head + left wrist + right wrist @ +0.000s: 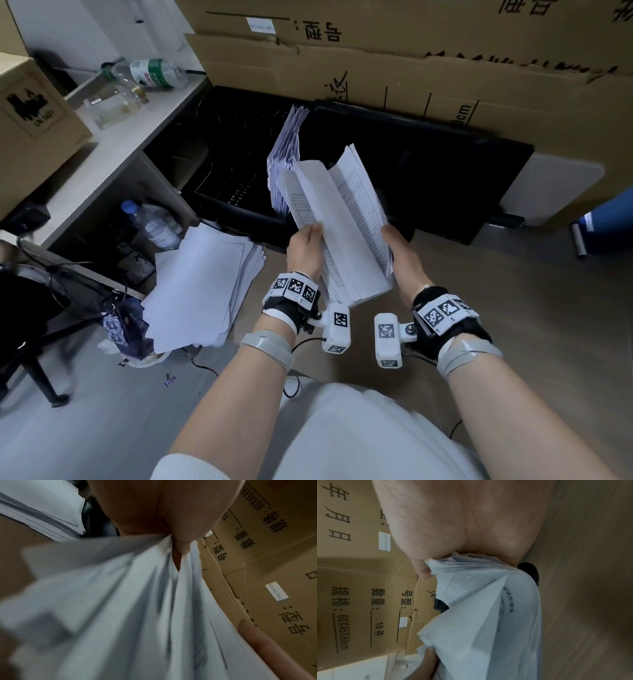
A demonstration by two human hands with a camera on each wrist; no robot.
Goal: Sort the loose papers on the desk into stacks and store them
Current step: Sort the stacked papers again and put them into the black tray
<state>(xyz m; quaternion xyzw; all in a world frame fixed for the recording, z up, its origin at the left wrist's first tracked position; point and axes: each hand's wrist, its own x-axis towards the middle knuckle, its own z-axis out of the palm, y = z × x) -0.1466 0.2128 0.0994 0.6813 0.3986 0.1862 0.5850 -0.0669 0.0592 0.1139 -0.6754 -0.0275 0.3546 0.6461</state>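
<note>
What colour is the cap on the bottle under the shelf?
Blue, on the clear bottle; the head view shows it best.

Left of black tray (pixel 239 205): bare slot free. Right: upright sheaf (pixel 286 161) blocked way; cardboard boxes (pixel 411 68) walled behind.

Both hands, the left hand (pixel 305 251) and the right hand (pixel 406 260), are bare. Just behind each sits a black wrist band (pixel 291 301) with white square tags showing black patterns. A small white camera box (pixel 337 329) sticks out from each band. Grey tape (pixel 267 346) wraps each forearm, with thin black wires beside it.
</note>
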